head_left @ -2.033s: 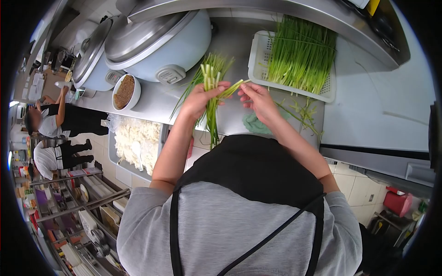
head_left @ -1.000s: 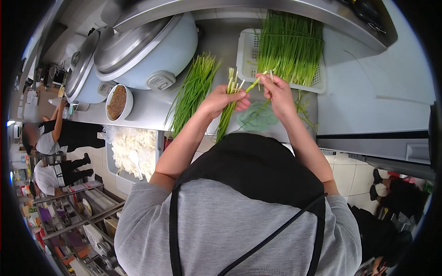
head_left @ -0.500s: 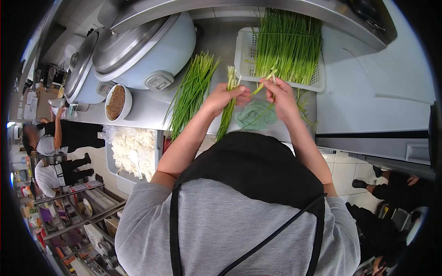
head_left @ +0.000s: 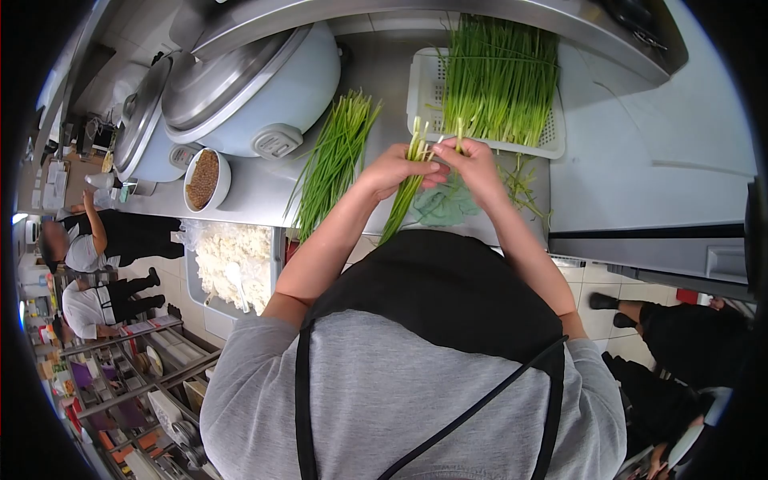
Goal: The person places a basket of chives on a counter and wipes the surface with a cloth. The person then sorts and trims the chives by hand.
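My left hand [head_left: 392, 172] is closed around a small bunch of garlic chives [head_left: 404, 204], pale ends up and green leaves hanging toward my apron. Close beside it, my right hand [head_left: 474, 164] pinches a pale-ended chive stalk [head_left: 459, 132] between thumb and fingers. A crumpled green cloth [head_left: 442, 206] lies under my hands on the steel counter. Left of them rests a loose pile of chives [head_left: 336, 152]. Behind my right hand, a white perforated basket [head_left: 424, 86] holds a thick row of chives [head_left: 504, 88]. Scraps of chive leaf [head_left: 522, 188] lie to the right.
Two large rice cookers [head_left: 296, 88] and a white bowl [head_left: 222, 178] of brown grain-like food stand left. Below the counter edge is a tub [head_left: 278, 260] of white, rice-like food. A metal shelf [head_left: 544, 18] overhangs the back. Co-workers [head_left: 120, 236] stand left and right.
My right hand has moved left, nearer the left hand, and the stalk in it now stands more upright. The held bunch tilts slightly rightward. A co-worker at right has shifted.
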`<state>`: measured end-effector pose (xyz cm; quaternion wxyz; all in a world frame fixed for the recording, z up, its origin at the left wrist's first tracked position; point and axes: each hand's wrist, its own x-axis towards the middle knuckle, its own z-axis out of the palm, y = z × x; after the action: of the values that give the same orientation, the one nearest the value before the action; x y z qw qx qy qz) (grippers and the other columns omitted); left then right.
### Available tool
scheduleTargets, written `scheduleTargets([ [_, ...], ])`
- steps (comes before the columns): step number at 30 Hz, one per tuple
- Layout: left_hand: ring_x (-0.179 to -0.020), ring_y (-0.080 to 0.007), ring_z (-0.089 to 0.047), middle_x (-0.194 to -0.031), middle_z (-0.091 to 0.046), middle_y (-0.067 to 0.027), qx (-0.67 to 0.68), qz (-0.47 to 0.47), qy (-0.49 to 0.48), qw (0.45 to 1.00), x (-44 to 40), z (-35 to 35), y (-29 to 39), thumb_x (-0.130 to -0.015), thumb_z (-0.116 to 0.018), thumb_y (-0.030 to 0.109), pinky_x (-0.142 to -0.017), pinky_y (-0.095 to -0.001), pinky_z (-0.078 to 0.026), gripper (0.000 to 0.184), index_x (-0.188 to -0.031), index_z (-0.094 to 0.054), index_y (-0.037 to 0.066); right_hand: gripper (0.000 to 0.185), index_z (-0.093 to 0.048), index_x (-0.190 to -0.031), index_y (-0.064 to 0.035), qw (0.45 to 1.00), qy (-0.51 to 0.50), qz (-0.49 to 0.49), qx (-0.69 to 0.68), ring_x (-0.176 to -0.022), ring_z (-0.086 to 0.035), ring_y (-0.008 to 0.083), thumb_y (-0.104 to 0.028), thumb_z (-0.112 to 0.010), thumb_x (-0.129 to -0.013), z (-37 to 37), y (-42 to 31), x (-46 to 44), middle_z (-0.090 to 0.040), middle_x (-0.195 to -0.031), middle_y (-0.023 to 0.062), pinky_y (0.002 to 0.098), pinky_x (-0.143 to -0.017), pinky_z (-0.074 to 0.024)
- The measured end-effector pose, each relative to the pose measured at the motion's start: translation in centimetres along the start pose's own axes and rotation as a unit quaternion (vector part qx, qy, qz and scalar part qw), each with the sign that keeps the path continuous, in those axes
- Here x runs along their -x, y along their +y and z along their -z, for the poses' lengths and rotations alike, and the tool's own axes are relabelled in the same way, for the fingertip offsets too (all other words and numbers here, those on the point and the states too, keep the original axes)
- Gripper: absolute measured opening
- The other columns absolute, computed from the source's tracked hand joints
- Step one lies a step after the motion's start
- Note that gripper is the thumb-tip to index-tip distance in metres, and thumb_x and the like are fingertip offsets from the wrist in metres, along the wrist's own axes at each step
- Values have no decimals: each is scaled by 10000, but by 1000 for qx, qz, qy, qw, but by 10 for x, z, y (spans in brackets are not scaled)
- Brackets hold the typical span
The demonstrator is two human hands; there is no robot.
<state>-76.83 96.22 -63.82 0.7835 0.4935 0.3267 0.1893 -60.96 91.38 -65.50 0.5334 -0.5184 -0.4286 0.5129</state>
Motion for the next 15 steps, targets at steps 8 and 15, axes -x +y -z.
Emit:
scheduleTargets([
  [8, -736, -173, -596, -819, -613, -127, -17, 37, 23, 999, -2, 0, -1, -793, -605, 137, -621, -260, -470, 228, -950, -564, -25, 210, -617, -937, -44, 998, 39, -40, 27, -552, -377, 17, -211, -581, -815, 24, -10, 13, -525, -711, -38, 167, -496, -287],
  [15, -700, -154, -582, -802, -612, -116, -16, 46, 32, 998, -8, 5, -6, -808, -592, 175, -602, -256, -458, 252, -961, -558, -21, 412, -583, -1041, -28, 918, 115, -26, 380, -636, -476, 116, -372, -547, -816, 100, 27, 24, -546, -771, 45, 240, -563, -374],
])
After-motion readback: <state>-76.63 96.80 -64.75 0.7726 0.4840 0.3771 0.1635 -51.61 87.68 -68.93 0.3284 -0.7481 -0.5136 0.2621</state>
